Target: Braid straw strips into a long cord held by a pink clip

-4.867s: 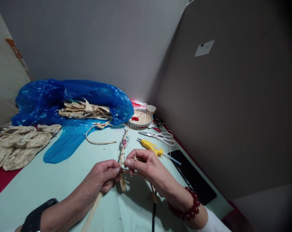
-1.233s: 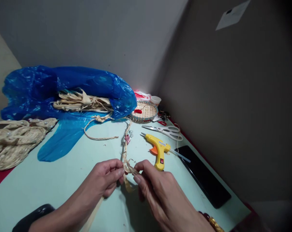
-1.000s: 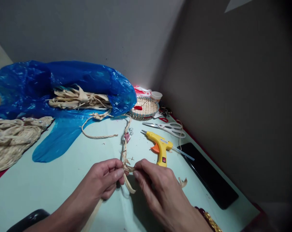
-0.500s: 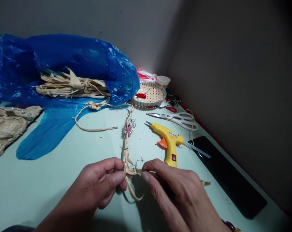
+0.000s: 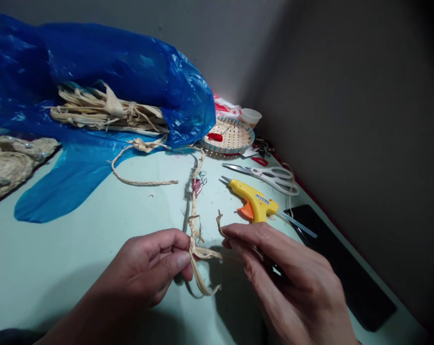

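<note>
My left hand (image 5: 148, 263) pinches the lower part of a thin braid (image 5: 193, 208) of pale dried plant fibre between thumb and fingers. Below that pinch, loose strand ends (image 5: 204, 282) curl out to the right. A reddish binder clip (image 5: 196, 186) grips the braid farther up, where it runs away across the table. To the right, my right hand (image 5: 288, 275) is closed on a separate short fibre strip (image 5: 220, 223), whose curled tip sticks up past the fingertips. Its other end is hidden behind the hand.
Past my right hand lie a yellow glue gun (image 5: 254, 199), white-handled scissors (image 5: 272, 176) and a flat black object (image 5: 346, 278). A blue plastic bag (image 5: 130, 52) holds a fibre bundle (image 5: 90, 114). Behind stand a round woven basket (image 5: 238, 136) and a cup (image 5: 252, 115). Woven fibre pieces (image 5: 11, 165) lie left.
My right hand has drawn away rightward from the braid, with a fibre strip now apart from it. My left hand keeps its pinch. The view has tilted down and come closer.
</note>
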Available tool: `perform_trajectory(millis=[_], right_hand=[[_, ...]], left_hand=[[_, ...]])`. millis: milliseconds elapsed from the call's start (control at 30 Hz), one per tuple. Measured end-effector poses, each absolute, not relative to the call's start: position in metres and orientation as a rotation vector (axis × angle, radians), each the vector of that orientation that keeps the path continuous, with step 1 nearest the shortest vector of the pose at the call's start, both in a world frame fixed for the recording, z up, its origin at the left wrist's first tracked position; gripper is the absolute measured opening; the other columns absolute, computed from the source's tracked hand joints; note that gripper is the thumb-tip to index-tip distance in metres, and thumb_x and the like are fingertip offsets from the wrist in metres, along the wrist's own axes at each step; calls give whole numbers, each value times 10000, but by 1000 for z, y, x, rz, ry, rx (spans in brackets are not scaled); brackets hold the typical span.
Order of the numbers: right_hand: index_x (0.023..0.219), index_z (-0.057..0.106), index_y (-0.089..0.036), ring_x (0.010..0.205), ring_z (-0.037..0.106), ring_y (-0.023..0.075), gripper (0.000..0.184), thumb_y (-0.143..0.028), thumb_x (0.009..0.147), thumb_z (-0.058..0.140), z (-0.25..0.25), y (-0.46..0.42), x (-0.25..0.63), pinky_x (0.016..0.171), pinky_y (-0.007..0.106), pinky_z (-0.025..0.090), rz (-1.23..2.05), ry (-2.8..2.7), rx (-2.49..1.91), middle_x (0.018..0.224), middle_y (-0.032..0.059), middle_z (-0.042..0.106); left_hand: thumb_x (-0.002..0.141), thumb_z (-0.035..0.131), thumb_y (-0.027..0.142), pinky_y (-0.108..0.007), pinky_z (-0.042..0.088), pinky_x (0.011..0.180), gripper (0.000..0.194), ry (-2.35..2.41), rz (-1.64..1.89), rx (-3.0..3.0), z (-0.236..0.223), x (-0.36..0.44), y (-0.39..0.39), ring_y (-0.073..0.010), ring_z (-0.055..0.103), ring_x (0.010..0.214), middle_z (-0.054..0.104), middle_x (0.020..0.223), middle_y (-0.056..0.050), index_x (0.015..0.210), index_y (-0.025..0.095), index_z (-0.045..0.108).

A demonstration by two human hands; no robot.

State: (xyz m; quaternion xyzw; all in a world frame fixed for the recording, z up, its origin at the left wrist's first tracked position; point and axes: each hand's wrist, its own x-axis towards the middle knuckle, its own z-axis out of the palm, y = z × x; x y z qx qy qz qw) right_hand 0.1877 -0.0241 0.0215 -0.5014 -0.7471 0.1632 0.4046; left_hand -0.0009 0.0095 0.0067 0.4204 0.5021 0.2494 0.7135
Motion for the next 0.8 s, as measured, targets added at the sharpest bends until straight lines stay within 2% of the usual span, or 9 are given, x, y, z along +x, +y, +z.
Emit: perform_trajectory(millis=[100,167,267,367,467,567,633,700,800], right_hand=[[993,661,-195,760,648,119,216,-56,841,598,22,-25,184,681,177,528,504,-1887,-1233,870,22,684],[971,681,-204,706,631,122,197,-75,839,612,20,-25,181,630,193,525,540,-1887,-1235,827,28,662],[985,701,-207,637,598,129,191,-113,842,619,15,-25,176,571,218,501,481,-1937,-1251,755,31,631],[990,699,-181,585,560,132,191,-110,840,604,11,-25,174,514,232,452,366,-2020,-1222,686,30,605],[975,691,-129,520,502,125,167,-109,835,602,9,-26,173,453,240,371,215,-2079,-1169,607,21,558],[952,680,-124,497,463,116,134,-126,854,588,6,-27,173,444,247,320,121,-2145,-1169,579,8,523],[948,668,-129,505,460,116,123,-127,859,582,5,-28,172,450,250,314,77,-2195,-1184,586,6,517],[954,657,-123,504,454,117,124,-124,859,577,4,-29,173,446,254,305,12,-2232,-1183,585,4,507],[963,651,-108,502,451,126,157,-118,881,519,3,-30,174,439,262,301,-84,-2280,-1167,572,9,497]], left_hand=[[735,645,407,-221,139,443,251,1113,543,935,5,-1,9,-41,259,441,551,586,48,749,158,620],[740,645,393,-217,217,468,226,1108,545,944,2,-2,9,-67,350,484,576,617,29,732,167,628],[731,655,377,-238,353,569,204,1088,579,952,-3,-2,9,-140,505,634,612,657,-1,690,179,630],[725,658,369,-239,388,609,187,1082,602,950,-3,-2,9,-155,536,671,626,652,0,705,183,657],[714,667,364,-209,352,536,192,1081,619,948,-3,-2,9,-113,475,575,593,606,18,668,179,644],[703,687,365,-186,202,411,204,1098,586,921,-4,-3,8,-56,279,439,453,501,69,649,177,628],[707,692,364,-191,122,384,201,1121,574,924,-6,-3,8,-45,191,410,352,453,93,654,177,639],[718,688,370,-193,108,375,211,1141,597,954,-6,-3,7,-50,199,402,301,434,97,641,177,646],[722,681,384,-184,146,378,228,1151,653,1000,-6,-1,6,-80,322,443,296,428,85,626,180,647]])
